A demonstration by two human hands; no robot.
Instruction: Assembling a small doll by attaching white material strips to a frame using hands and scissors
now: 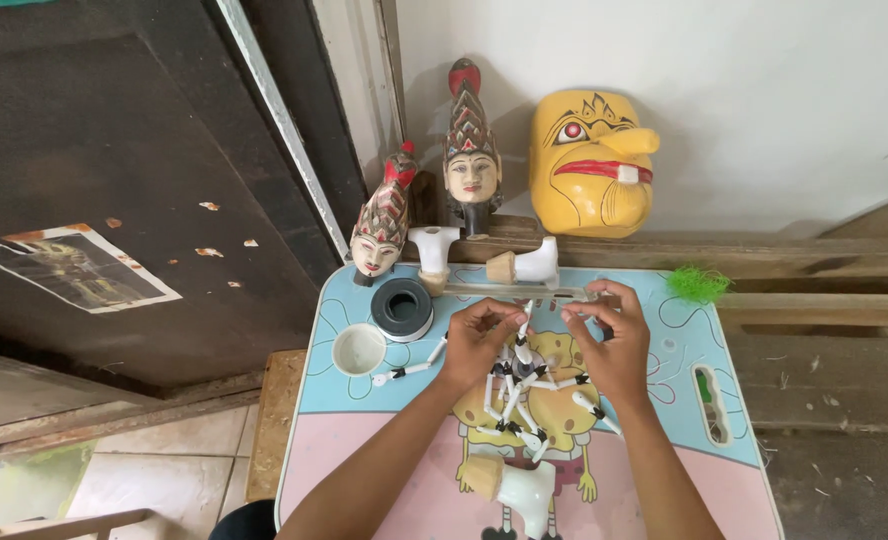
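Note:
My left hand (476,338) and my right hand (612,338) meet above the small blue and pink table (664,370). Together they pinch a thin white puppet arm piece with black bands (525,330), held nearly upright between the fingertips. Under my hands lies a pile of similar white and black arm pieces (524,395). One more such piece (409,368) lies to the left of my left hand. A white puppet torso with a wooden end (512,485) rests near the table's front edge.
A roll of black tape (402,308) and a small white cup (359,349) sit at the table's left. Two painted puppet heads (382,222) (471,160) and a yellow mask (589,165) stand at the back against the wall. Green fibre tuft (697,284) lies on the wooden ledge.

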